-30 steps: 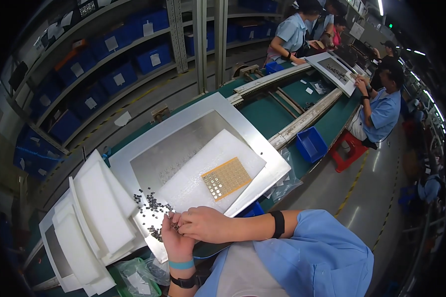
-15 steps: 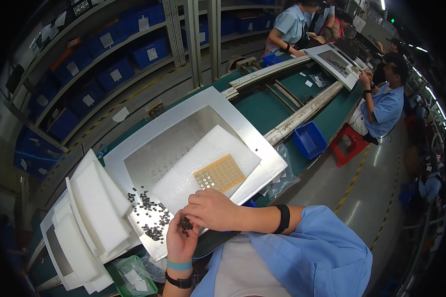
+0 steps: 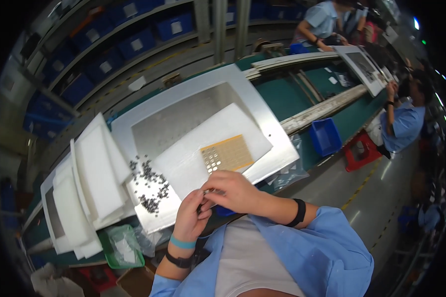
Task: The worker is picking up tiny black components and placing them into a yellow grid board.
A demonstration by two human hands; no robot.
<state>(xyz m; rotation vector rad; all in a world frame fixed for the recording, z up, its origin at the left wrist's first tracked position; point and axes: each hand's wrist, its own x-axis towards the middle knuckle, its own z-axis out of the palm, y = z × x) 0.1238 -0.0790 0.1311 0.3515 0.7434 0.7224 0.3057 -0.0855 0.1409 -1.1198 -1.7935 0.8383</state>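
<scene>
My left hand (image 3: 188, 218) is curled closed around small black parts, a little of which shows dark between the fingers. Against its fingertips my right hand (image 3: 235, 190) pinches; whatever is between its finger and thumb is too small to make out. Just beyond the hands lies a tan panel board (image 3: 235, 153) with yellow edges, its left columns dotted with silvery round pieces. White foam sheet (image 3: 183, 171) carries the board, on top of a silver-framed screen (image 3: 277, 156). Loose small black parts (image 3: 151, 183) are scattered over the frame's left corner.
White foam sheets (image 3: 94, 173) lean in a stack at left, beside a green tray (image 3: 139, 255) with plastic bags. A blue bin (image 3: 324, 137) stands at the green bench's right edge. Co-workers (image 3: 406, 121) sit farther along; shelves hold blue bins (image 3: 176, 25).
My left hand has closed over the black parts that lay open in its palm. My right fingers now meet its fingertips. The whole view has shifted and tilted slightly.
</scene>
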